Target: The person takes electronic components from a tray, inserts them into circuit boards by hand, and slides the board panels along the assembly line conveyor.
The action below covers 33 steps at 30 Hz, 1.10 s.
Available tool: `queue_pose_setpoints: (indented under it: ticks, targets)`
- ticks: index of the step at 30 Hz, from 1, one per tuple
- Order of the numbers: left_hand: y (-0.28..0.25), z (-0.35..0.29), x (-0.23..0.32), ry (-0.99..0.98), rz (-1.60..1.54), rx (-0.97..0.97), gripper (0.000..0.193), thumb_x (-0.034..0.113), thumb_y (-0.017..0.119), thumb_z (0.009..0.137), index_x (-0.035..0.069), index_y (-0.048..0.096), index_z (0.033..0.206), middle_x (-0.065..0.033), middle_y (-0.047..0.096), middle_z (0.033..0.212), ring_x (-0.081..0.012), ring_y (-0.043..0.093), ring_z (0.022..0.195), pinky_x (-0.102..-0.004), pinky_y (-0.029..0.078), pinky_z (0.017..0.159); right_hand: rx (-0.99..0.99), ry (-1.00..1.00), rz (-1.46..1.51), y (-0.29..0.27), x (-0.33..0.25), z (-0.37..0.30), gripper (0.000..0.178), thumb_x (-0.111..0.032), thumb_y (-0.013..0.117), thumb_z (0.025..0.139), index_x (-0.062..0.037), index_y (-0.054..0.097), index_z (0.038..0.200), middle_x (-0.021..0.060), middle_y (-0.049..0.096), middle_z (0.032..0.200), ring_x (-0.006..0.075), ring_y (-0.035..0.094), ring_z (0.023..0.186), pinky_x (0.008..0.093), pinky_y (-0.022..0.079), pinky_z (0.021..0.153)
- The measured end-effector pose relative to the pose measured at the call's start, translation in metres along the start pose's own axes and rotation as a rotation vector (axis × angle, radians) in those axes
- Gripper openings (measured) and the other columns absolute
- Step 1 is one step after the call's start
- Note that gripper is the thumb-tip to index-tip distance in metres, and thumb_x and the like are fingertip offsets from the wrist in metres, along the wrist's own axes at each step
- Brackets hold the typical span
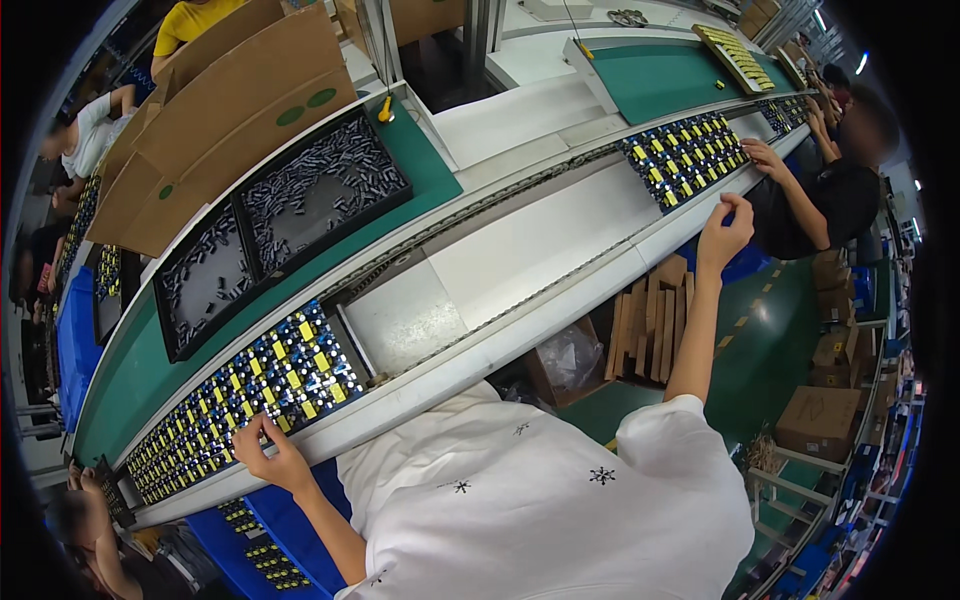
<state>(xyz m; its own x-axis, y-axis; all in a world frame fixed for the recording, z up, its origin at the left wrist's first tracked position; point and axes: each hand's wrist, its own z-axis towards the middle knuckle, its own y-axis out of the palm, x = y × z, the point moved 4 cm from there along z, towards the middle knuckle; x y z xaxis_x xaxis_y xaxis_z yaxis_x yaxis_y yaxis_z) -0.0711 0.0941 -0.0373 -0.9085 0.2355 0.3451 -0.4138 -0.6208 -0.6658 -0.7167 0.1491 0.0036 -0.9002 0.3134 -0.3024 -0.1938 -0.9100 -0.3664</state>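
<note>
My left hand (272,458) is at the near edge of a long row of circuit board panels (300,365) studded with yellow blocks and small dark parts. Its fingers are drawn together over the panel edge; whatever they may hold is too small to make out. Out to the right, my right hand (726,235) is raised above the near rail of the conveyor (560,285), fingers curled in, their contents hidden. Just beyond it lies another circuit board panel (685,160) with yellow blocks. A co-worker's hand (766,160) touches that panel's right side.
Black trays (325,185) of small dark cylindrical parts stand on the green bench behind the conveyor. Cardboard sheets (240,120) rise behind them. Below the rail are a carton with a plastic bag (570,358) and blue bins (290,520) with more boards. Co-workers sit at both ends.
</note>
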Motion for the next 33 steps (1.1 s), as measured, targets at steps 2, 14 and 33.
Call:
queue_pose_setpoints:
  ticks: [2, 14, 33]
  targets:
    - [0.0, -0.001, 0.0, -0.001, -0.01, 0.002, 0.002, 0.002, 0.064, 0.084, 0.0, 0.064, 0.086, -0.0072, 0.06, 0.08, -0.0189, 0.052, 0.073, -0.0307, 0.043, 0.067, -0.036, 0.003, -0.003, 0.002, -0.004, -0.017, 0.011, 0.003, 0.054, 0.077, -0.0045, 0.06, 0.083, 0.0071, 0.06, 0.081, 0.0257, 0.056, 0.077, 0.036, 0.04, 0.073]
    - [-0.003, -0.002, 0.001, -0.032, -0.033, 0.017, 0.003, 0.0, 0.064, 0.083, 0.001, 0.064, 0.086, -0.0079, 0.061, 0.081, -0.0211, 0.054, 0.075, -0.0323, 0.042, 0.07, -0.324, -0.179, 0.411, -0.047, -0.186, -0.112, 0.019, 0.009, 0.051, 0.066, -0.0054, 0.054, 0.077, 0.0075, 0.054, 0.075, 0.0271, 0.051, 0.072, 0.0382, 0.039, 0.074]
    - [-0.004, -0.002, 0.0, -0.059, -0.091, 0.027, 0.005, -0.001, 0.062, 0.082, 0.002, 0.064, 0.086, -0.0071, 0.061, 0.081, -0.0203, 0.053, 0.074, -0.032, 0.041, 0.074, -0.173, -0.184, 0.152, -0.023, -0.149, -0.068, 0.014, 0.005, 0.055, 0.075, -0.0027, 0.058, 0.085, 0.0106, 0.059, 0.086, 0.028, 0.053, 0.083, 0.0367, 0.041, 0.075]
